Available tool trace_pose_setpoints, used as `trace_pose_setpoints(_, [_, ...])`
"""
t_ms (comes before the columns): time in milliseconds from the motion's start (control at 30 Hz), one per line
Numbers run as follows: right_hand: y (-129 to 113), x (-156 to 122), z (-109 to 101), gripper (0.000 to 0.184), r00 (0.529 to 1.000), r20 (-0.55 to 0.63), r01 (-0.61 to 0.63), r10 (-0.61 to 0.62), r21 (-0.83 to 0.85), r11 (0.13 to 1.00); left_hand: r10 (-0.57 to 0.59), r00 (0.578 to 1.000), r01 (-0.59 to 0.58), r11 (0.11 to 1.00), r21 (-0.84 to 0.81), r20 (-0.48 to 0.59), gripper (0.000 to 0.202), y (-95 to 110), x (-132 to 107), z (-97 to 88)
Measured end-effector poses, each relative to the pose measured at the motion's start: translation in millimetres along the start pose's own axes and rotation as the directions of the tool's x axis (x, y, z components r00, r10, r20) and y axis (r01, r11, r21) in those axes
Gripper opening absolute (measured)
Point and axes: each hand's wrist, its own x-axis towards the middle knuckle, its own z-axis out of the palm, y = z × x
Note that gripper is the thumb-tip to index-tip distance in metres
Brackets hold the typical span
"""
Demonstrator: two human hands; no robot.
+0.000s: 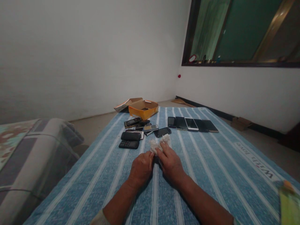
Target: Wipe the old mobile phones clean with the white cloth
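Observation:
My right hand (171, 161) is closed on a crumpled white tissue (154, 145), which sticks out above its fingers. Right beside it, my left hand (141, 167) is curled shut, thumb side against the tissue. Whatever sits inside the left fingers is hidden. Just beyond the hands lies a dark smartphone (162, 132). To the left is a loose pile of old mobile phones, with a silver keypad phone (150, 127) on top. A black keypad phone (128, 144) lies nearest my left hand, below another black phone (130, 136).
An open orange cardboard box (142, 113) stands at the far end of the striped blue cloth (199, 187). Farther right, several phones lie in a row, a white one (191, 124) among them. A yellow-green object (289, 206) is at the right edge; a covered seat or bed (30, 150) is at left.

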Motion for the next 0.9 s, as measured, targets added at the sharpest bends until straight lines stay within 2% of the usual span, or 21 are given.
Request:
trace_pose_setpoints(133, [19.1, 1.6, 2.5, 0.043, 0.98, 0.094, -0.176, 0.173, 0.025, 0.984, -0.176, 0.984, 0.169, 0.961, -0.219, -0.013, 0.031, -5.7, 4.4, -5.2])
trace_pose_setpoints(233, [22.3, -0.8, 1.3, 0.046, 0.965, 0.119, -0.245, 0.235, 0.076, 0.967, -0.31, 0.951, 0.269, 0.841, -0.47, -0.01, 0.032, -5.8, 6.0, -6.5])
trace_pose_setpoints(333, [10.4, -3.5, -0.6, 0.047, 0.973, 0.131, -0.208, 0.192, 0.128, 0.97, -0.452, 0.884, 0.397, 0.581, -0.71, 0.124, 0.038, -1.4, 5.7, -4.7])
trace_pose_setpoints(400, [-0.9, -4.4, -1.4, 0.044, 0.982, 0.151, -0.132, 0.109, 0.147, 0.98, -0.509, 0.817, 0.49, 0.362, -0.793, 0.272, 0.038, 2.4, 5.5, -3.9])
trace_pose_setpoints(433, [-5.6, -4.5, -1.6, 0.042, 0.984, 0.164, -0.088, 0.063, 0.149, 0.985, -0.522, 0.788, 0.52, 0.28, -0.807, 0.326, 0.037, 4.0, 5.5, -4.0])
trace_pose_setpoints(500, [-11.6, -3.5, -1.9, 0.04, 0.98, 0.201, -0.031, 0.002, 0.143, 0.989, -0.542, 0.746, 0.554, 0.185, -0.812, 0.387, 0.034, 6.3, 6.1, -5.2])
trace_pose_setpoints(633, [-12.4, -0.7, -2.8, 0.04, 0.95, 0.309, -0.084, 0.054, 0.083, 0.993, -0.583, 0.697, 0.594, 0.143, -0.791, 0.418, 0.03, 7.9, 8.1, -8.2])
trace_pose_setpoints(700, [-13.5, -1.6, -3.2, 0.039, 0.938, 0.336, -0.103, 0.083, 0.044, 0.994, -0.593, 0.685, 0.602, 0.133, -0.787, 0.424, 0.03, 7.8, 8.9, -8.7])
trace_pose_setpoints(833, [-18.6, -5.7, -4.6, 0.037, 0.935, 0.354, -0.052, 0.028, 0.059, 0.997, -0.573, 0.711, 0.579, 0.147, -0.802, 0.408, 0.028, 7.1, 9.4, -8.5])
trace_pose_setpoints(900, [-18.3, -5.4, -6.4, 0.039, 0.927, 0.372, -0.07, 0.044, 0.055, 0.996, -0.562, 0.718, 0.585, 0.165, -0.794, 0.411, 0.025, 7.0, 9.2, -8.3])
